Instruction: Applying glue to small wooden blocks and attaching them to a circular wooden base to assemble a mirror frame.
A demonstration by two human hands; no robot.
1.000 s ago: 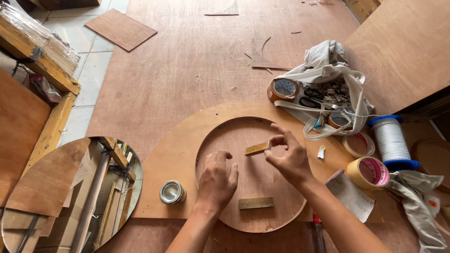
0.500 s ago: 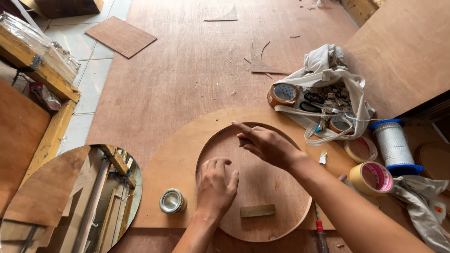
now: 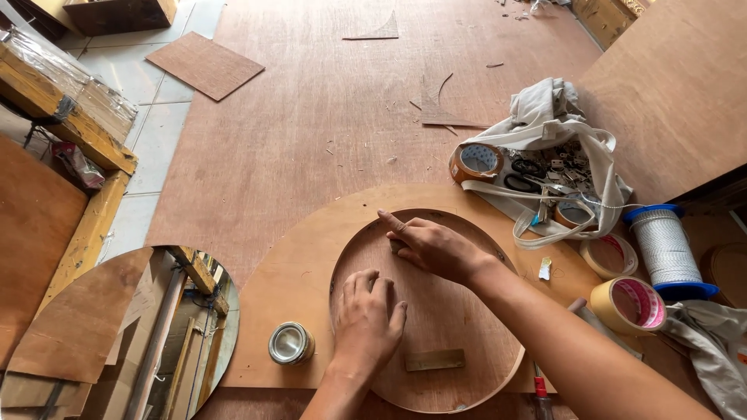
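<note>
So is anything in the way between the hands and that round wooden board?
No, nothing visible. The left hand lies flat on the round wooden board, and the right hand rests on it near its upper rim, covering a small wooden piece.

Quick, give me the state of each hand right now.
Left hand: open, flat on the round wooden disc, holding nothing.
Right hand: fingers pressing a small wooden piece onto the disc; grip cannot be told.
</note>
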